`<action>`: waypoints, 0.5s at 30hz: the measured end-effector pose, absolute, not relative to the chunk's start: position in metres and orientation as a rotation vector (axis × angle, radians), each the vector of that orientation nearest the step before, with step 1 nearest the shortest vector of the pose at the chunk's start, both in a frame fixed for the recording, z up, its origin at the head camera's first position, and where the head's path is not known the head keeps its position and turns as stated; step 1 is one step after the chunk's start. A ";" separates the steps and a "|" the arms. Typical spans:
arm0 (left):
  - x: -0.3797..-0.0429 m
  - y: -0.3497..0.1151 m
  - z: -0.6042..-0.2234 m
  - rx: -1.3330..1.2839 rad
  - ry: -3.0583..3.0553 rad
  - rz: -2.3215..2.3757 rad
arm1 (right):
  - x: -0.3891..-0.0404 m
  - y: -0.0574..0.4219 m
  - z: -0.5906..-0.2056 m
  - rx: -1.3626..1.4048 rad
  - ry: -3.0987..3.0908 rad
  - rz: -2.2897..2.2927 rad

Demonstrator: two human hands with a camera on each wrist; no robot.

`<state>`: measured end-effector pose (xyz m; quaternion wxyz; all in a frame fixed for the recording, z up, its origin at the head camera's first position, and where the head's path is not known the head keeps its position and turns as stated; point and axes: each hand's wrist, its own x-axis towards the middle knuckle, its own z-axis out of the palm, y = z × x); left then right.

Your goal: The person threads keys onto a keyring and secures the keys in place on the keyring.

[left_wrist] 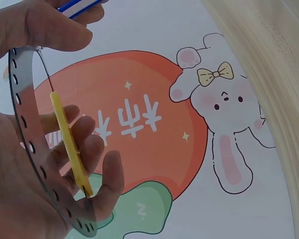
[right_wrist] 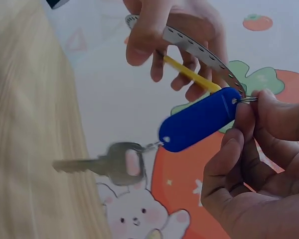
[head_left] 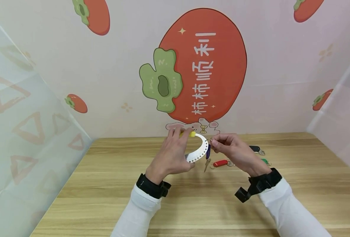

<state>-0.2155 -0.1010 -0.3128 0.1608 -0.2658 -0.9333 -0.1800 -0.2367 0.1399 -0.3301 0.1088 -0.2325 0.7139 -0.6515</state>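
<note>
The left hand (head_left: 175,154) grasps a curved white strip pierced with a row of small round holes (head_left: 201,152), its thumb at one end and the fingers near the other, beside a slim yellow bar (left_wrist: 71,144) that spans the strip's open side. The right hand (head_left: 232,149), just to the right of the left one, pinches a small silver metal ring (right_wrist: 247,99) between thumb and fingertips, right at the strip's edge; whether the ring passes through a hole cannot be told. From that ring hangs a blue plastic key tag with rounded ends (right_wrist: 199,119), just beside the right hand's fingertips, and at its far end dangles a grey metal key (right_wrist: 115,164). On the light wood-grain table (head_left: 104,197), a red key tag with metal rings (head_left: 220,163) lies below the right hand's fingers, while a black key tag (head_left: 254,148) lies to the right of that hand and a green key tag (head_left: 264,161), partly hidden, lies just past its wrist.
</note>
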 end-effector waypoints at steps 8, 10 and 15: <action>-0.215 -0.100 -0.312 -0.777 -2.652 -0.493 | -0.231 0.138 -0.322 -0.692 2.250 -1.815; -0.215 -0.100 -0.312 -0.781 -2.648 -0.484 | -0.229 0.136 -0.321 -0.686 2.279 -1.795; -0.215 -0.100 -0.312 -0.796 -2.629 -0.457 | -0.223 0.134 -0.317 -0.634 2.364 -1.738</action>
